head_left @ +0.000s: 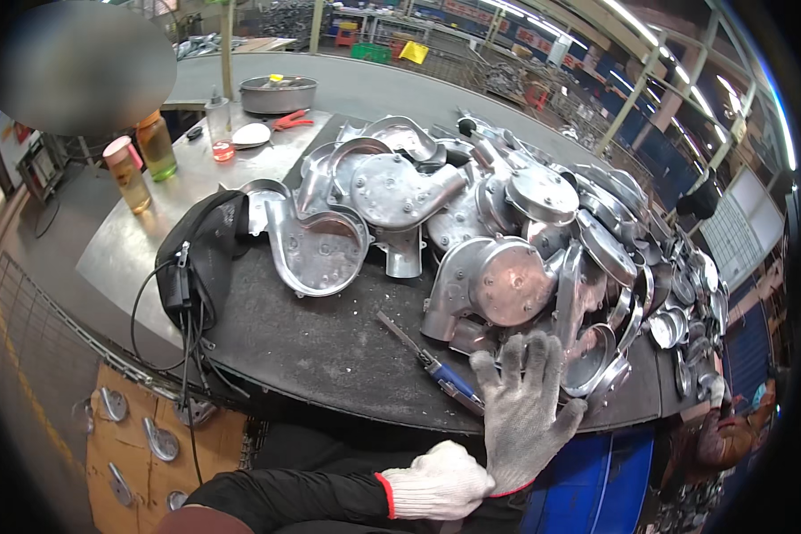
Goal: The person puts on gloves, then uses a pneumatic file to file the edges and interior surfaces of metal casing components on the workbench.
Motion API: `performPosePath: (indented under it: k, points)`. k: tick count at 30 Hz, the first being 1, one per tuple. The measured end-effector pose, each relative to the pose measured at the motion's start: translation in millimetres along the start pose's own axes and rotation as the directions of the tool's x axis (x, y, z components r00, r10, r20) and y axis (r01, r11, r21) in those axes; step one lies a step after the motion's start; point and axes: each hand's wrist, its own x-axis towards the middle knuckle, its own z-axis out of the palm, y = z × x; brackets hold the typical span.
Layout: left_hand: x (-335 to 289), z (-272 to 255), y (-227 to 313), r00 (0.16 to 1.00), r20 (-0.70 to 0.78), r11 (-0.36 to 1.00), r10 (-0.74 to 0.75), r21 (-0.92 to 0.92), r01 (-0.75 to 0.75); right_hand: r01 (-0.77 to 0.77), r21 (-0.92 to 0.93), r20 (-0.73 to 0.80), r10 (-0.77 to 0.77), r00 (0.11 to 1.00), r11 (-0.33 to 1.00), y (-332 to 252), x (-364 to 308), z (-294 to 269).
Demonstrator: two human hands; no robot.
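a round pan [267, 100] holds something yellow [277, 78]; a bottle [129, 181], amber liquid [136, 198]. the left hand [438, 483], fingers curled, pinches the wrist of the grey glove [518, 438] covering the right hand [525, 405], fingers spread near metal housings [507, 283].

This looks like a factory workshop for metal parts. A dark-topped workbench [303, 334] is heaped with silvery castings [512, 280] — the same rounded, spouted shape over and over — and a blue-handled tool [454, 383] lies beside them. The worker wears knit work gloves [523, 423]. More castings rest on cardboard [147, 485] below. Beyond a long grey surface [374, 89] stand a green crate [371, 52] and piled parts [505, 78], under rows of strip lights [632, 22].
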Motion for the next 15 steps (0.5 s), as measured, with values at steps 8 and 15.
performPosePath:
  k: [8, 15]
  points:
    - [-29, -16, -22, 0.975, -0.211, 0.98, 0.075, -0.163, -0.111, -0.112, 0.214, 0.342, 0.033, 0.939, 0.97, 26, 12, 7]
    - [-44, -26, -35, 0.994, 0.095, 0.988, -0.059, -0.136, 0.072, -0.236, -0.098, 0.169, 0.25, 0.953, 0.967, 62, 0, 20]
